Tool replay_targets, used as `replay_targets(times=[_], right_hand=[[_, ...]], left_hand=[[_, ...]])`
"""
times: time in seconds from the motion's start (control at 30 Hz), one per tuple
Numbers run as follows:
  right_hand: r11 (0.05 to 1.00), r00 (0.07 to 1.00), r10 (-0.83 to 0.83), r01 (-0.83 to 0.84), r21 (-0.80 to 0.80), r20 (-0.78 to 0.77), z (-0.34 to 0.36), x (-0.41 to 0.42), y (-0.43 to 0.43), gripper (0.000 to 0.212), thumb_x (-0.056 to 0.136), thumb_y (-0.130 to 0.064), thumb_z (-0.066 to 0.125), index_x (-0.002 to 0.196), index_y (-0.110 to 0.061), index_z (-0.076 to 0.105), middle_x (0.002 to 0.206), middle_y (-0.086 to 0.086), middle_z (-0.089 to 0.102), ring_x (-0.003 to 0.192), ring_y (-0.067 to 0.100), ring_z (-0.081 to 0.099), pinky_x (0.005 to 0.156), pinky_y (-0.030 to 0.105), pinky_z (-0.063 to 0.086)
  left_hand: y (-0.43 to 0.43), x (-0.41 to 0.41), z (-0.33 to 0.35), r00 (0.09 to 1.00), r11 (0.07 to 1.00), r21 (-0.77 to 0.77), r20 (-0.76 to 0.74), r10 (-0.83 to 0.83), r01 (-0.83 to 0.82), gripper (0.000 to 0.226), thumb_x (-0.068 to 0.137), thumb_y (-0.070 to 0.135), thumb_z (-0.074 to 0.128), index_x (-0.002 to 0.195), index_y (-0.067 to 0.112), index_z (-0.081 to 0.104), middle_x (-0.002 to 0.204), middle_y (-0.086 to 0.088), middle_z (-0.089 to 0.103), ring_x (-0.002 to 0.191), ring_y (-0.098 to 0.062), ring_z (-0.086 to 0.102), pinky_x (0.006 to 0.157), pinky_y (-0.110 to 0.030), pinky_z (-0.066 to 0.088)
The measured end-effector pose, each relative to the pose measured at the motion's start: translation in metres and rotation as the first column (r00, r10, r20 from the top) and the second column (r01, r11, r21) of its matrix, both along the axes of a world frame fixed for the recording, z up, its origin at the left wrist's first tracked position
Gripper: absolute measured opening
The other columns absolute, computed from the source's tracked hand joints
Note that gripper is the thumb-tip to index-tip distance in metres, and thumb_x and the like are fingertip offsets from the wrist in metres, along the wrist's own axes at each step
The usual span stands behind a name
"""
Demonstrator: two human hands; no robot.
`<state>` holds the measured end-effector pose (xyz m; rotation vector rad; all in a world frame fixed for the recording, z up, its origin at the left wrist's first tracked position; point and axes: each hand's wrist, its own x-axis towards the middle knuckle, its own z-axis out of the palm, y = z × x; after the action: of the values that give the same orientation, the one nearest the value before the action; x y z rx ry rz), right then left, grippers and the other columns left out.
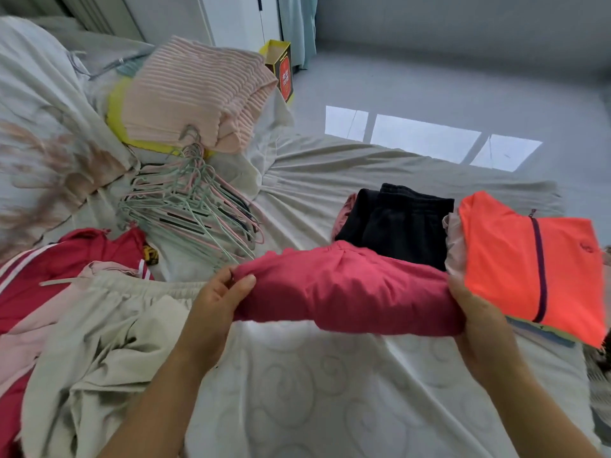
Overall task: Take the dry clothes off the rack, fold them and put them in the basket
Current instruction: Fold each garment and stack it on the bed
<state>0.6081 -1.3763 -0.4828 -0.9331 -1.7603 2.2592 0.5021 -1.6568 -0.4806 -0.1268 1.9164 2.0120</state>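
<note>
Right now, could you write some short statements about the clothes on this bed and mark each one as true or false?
1. The left hand and the right hand grip the folded pink garment, one at each end. True.
2. The black garment lies on the floor. False: it lies folded on the bed, beyond the pink garment.
3. A heap of hangers lies on the bed, left of the black garment. True.
4. The orange garment lies among the hangers. False: it lies at the right side, beside the right hand, apart from the hangers.
</note>
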Motion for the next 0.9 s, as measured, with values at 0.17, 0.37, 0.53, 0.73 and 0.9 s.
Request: replay_targets(times=[0.17,0.37,0.53,0.73,0.9], right_hand=[[0.997,0.945,-0.046,0.022,0.078,0.325,-0.070,0.076,-0.020,0.024,0.087,-0.027,0.062,0.086,-0.006,0.073,0.092,0.006,0.066,0.080,0.016,0.059,0.065,0.014,0.048],[0.987,0.774,0.053,-0.136,0.083,0.631,-0.162,0.166,-0.052,0.043,0.086,-0.003,0.063,0.043,-0.010,0.064,0.046,-0.003,0.062,0.084,0.028,0.061,0.072,0.031,0.042],[0.983,0.748,-0.065,-0.067,0.173,0.660,-0.186,0.172,-0.065,0.022,0.084,0.003,0.062,0.063,0.002,0.056,0.071,0.022,0.060,0.080,0.034,0.058,0.057,0.017,0.039],[0.913,0.732,-0.161,-0.143,0.381,0.662,-0.192,0.143,-0.062,0.043,0.075,-0.022,0.077,0.110,-0.002,0.061,0.114,0.026,0.056,0.111,0.037,0.050,0.101,0.046,0.037],[0.976,0.731,-0.148,0.002,0.216,0.666,-0.200,0.121,-0.060,0.083,0.065,-0.036,0.083,0.126,0.006,0.046,0.121,0.025,0.055,0.112,0.035,0.055,0.099,0.045,0.043]], left_hand=[[-0.029,0.075,-0.087,0.975,0.986,-0.156,0.224,-0.018,0.054,0.018,0.088,-0.007,0.053,0.089,0.006,0.065,0.079,-0.003,0.073,0.081,-0.017,0.064,0.070,-0.018,0.052],[-0.077,0.151,-0.171,0.849,0.878,-0.421,0.528,0.032,0.229,0.016,0.086,-0.009,0.055,0.077,0.003,0.062,0.073,-0.015,0.061,0.070,-0.021,0.052,0.070,-0.028,0.044],[-0.069,0.146,-0.175,0.842,0.866,-0.461,0.531,0.094,0.194,0.022,0.081,0.001,0.061,0.103,-0.001,0.056,0.083,-0.014,0.061,0.074,-0.021,0.054,0.062,-0.022,0.045],[-0.032,0.126,-0.172,0.942,0.630,-0.716,0.327,-0.076,0.300,0.087,0.062,0.053,0.079,0.131,0.011,0.044,0.128,-0.010,0.046,0.118,-0.026,0.047,0.100,-0.038,0.040],[-0.013,0.106,-0.183,0.925,0.554,-0.762,0.379,-0.037,0.335,0.104,0.060,0.039,0.085,0.139,0.004,0.028,0.137,-0.017,0.036,0.124,-0.033,0.042,0.102,-0.039,0.037]])
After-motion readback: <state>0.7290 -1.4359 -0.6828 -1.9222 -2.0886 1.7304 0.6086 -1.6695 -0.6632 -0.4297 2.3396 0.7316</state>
